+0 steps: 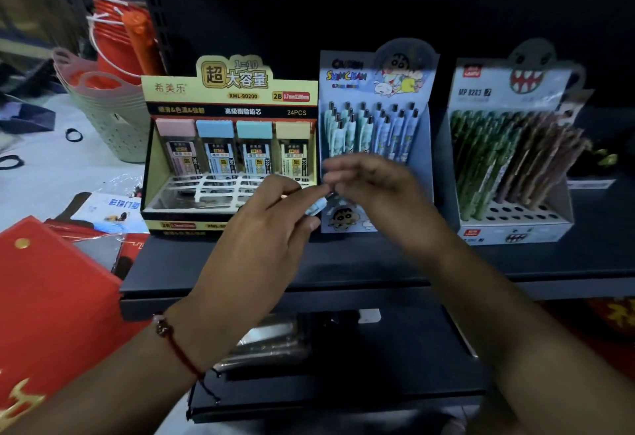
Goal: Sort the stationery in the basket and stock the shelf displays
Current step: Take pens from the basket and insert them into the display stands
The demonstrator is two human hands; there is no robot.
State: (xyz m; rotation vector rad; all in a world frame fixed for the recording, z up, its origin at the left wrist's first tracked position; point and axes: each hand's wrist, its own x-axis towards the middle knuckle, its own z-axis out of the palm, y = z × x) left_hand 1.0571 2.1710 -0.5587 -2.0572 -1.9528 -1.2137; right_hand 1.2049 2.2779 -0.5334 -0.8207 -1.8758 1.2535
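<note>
The left hand (271,225) pinches a small light-blue pen (318,206) between thumb and fingers, and the right hand (374,194) meets it at the upper end with curled, blurred fingers, so I cannot tell whether the right hand also holds the pen or only touches its dark tip. The pen lies slanted, its long axis going up and to the right toward the right hand. Directly behind both hands stands the Crayon Shin-chan pen display (376,125), where similar blue pens stand upright; the right hand is nearer to it, so I judge the pen belongs there. To the left stands the yellow lead-refill display (230,146), to the right the green and brown pen display (512,160), all on the dark shelf (343,263). Most of the pen is hidden inside the left hand. The basket (113,125) stands well apart at the left.
</note>
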